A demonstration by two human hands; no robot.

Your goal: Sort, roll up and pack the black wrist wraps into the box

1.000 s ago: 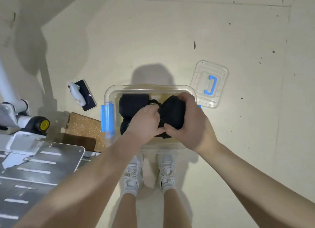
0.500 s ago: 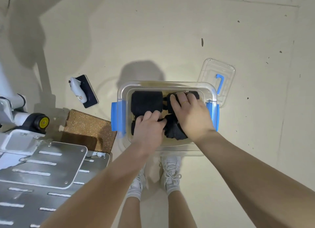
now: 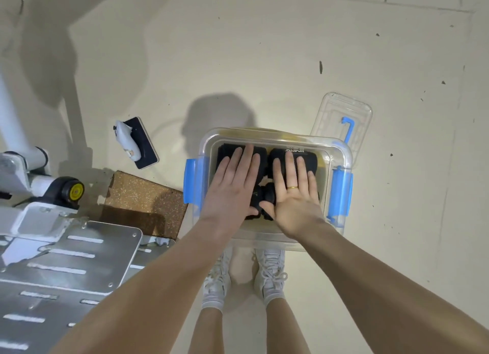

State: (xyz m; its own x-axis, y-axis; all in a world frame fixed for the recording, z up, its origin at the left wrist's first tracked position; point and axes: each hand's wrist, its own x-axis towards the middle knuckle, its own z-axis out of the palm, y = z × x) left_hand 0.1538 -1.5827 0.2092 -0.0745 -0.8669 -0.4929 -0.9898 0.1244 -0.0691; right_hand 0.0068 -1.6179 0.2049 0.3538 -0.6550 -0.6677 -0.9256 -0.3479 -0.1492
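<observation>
A clear plastic box (image 3: 341, 152) with blue side latches stands on the floor in front of my feet. Several rolled black wrist wraps lie inside it: one at the back left (image 3: 226, 152), one at the back right (image 3: 307, 155) with white lettering, more in front, mostly hidden under my hands. My left hand (image 3: 232, 184) lies flat with straight fingers on the left rolls. My right hand (image 3: 293, 195), a gold ring on one finger, presses flat on the right rolls.
The box's clear lid (image 3: 344, 118) with a blue handle lies behind the box on the right. A dark pad with a white device (image 3: 136, 142) lies to the left. A cork block (image 3: 143, 200) and a metal machine plate (image 3: 66, 263) sit at the lower left.
My right hand brought a rolled wrap down into the box and let it go. Both hands went from gripping the rolls to lying flat on them.
</observation>
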